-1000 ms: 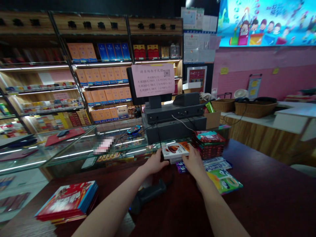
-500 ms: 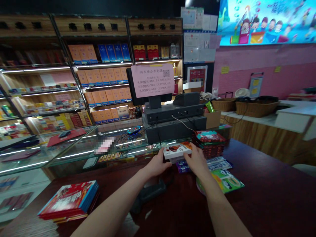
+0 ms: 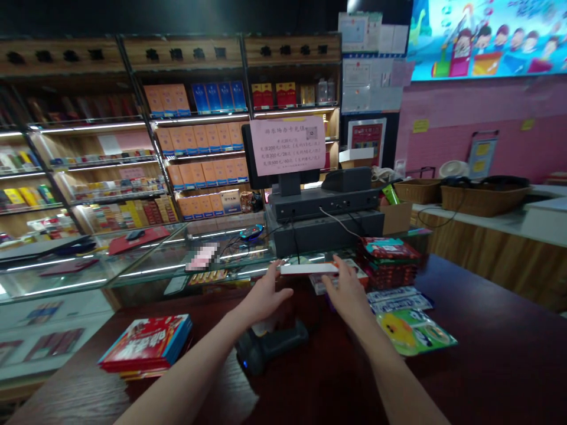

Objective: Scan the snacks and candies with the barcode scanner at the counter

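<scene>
My left hand [image 3: 267,293] and my right hand [image 3: 348,293] hold a flat white box [image 3: 309,269] between them by its ends. Its narrow white side faces me, and its printed top is mostly out of sight. Behind and below my right hand lies another pale package with red print [image 3: 361,275], partly hidden. A black handheld barcode scanner [image 3: 277,347] rests on the dark table below my hands. Beside my right forearm are a green package with a yellow duck picture [image 3: 416,332] and blue-and-white packets [image 3: 401,300].
A stack of dark red packets [image 3: 390,262] stands at the right. Red-and-blue packages [image 3: 146,345] are piled at the left. The back of a cash register [image 3: 325,215] with a pink notice [image 3: 286,147] rises beyond the glass counter [image 3: 146,268]. Stocked shelves [image 3: 199,150] line the wall.
The view has turned slightly left. Both hands have shifted the box leftward over the table and tilted it, so its side now shows instead of its printed top.
</scene>
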A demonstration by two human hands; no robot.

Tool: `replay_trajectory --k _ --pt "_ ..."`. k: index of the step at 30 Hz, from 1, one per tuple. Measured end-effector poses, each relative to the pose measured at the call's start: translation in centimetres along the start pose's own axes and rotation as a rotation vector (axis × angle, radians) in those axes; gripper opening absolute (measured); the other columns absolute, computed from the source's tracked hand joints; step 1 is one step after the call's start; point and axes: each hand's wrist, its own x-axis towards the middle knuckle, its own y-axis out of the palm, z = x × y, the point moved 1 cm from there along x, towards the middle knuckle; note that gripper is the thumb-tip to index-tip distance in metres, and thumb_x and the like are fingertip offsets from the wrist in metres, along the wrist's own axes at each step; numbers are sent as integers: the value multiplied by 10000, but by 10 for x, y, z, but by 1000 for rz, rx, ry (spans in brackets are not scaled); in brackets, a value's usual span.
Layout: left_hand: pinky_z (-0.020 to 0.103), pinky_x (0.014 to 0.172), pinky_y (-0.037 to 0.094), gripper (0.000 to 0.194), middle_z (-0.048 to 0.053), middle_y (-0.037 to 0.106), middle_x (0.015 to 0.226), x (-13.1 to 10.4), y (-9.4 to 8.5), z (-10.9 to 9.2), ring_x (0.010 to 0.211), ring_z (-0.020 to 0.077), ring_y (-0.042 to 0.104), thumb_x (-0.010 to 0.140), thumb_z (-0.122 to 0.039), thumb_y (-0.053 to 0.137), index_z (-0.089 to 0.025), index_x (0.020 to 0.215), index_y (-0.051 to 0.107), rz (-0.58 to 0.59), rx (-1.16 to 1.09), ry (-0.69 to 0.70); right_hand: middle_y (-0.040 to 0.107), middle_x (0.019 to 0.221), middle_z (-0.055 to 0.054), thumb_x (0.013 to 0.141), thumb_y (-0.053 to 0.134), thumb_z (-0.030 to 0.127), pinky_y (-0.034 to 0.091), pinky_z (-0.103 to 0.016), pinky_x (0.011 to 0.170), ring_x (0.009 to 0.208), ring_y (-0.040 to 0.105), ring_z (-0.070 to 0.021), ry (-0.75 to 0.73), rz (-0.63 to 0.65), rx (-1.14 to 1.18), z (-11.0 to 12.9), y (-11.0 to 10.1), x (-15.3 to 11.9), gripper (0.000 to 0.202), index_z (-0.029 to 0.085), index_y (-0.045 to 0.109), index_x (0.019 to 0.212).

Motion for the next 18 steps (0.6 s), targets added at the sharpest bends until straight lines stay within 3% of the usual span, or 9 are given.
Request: replay_trajectory --k 4,10,14,18 --pt "437 1088 426 761 168 610 1353 -14 -22 15 1238 277 603 807 -222 613 -144 1492 292 -87 17 -72 573 1331 -184 874 446 362 437 -496 1058 1261 543 -325 -87 -8 190 12 9 -5 589 136 441 1417" --pt "453 1080 432 684 133 607 1366 -37 -47 44 1289 253 561 836 -216 591 -208 1465 322 -251 -63 -6 604 1351 -132 845 512 397 424 -496 1082 1267 563 -296 -44 70 454 23 24 -14 584 206 470 1395" --pt "467 1139 353 657 114 579 1404 -54 -57 47 1331 236 516 862 -239 583 -234 1461 314 -335 -60 52 593 1372 -130 821 563 407 394 -488 1116 1299 541 -274 -9 155 649 26 41 -21 582 209 486 1362" --pt "442 1177 292 667 97 544 1443 -69 -59 44 1378 211 462 878 -216 559 -255 1481 278 -386 -47 117 596 1372 -133 749 639 411 447 -467 1074 1251 586 -273 68 275 862 30 59 -28 614 227 504 1319"
